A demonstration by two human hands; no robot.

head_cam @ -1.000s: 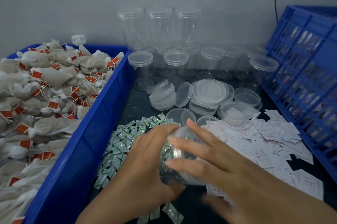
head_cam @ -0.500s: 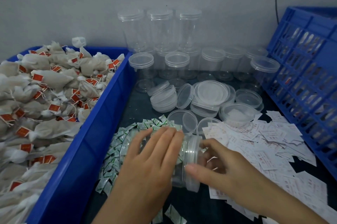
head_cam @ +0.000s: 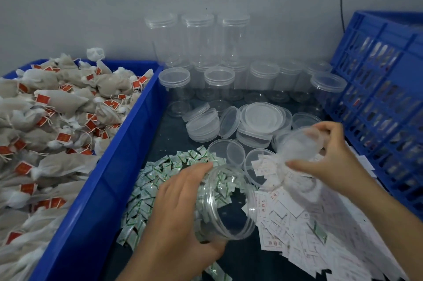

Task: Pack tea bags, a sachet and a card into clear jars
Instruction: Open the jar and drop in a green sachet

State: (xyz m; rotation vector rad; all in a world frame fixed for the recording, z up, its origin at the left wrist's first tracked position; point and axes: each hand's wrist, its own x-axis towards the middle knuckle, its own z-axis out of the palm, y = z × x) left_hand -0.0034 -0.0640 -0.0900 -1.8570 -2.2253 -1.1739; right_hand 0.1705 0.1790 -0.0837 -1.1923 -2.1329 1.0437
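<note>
Left hand [head_cam: 180,219] gripping empty jar [head_cam: 226,203], right hand [head_cam: 329,157] lid [head_cam: 297,143]

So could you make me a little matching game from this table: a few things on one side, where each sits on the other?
Things:
1. tea bags
2. open jar
3. lid
4. cards

Places:
A. in the right hand
B. heaped in the blue bin
C. spread on the table, right of the sachets
D. in the left hand, on its side

Pairs: 1-B, 2-D, 3-A, 4-C

We see dim, even, cool light with soft shadows. The right hand [head_cam: 329,159] and its lid [head_cam: 297,143] smear with motion blur; edges bow slightly.
</note>
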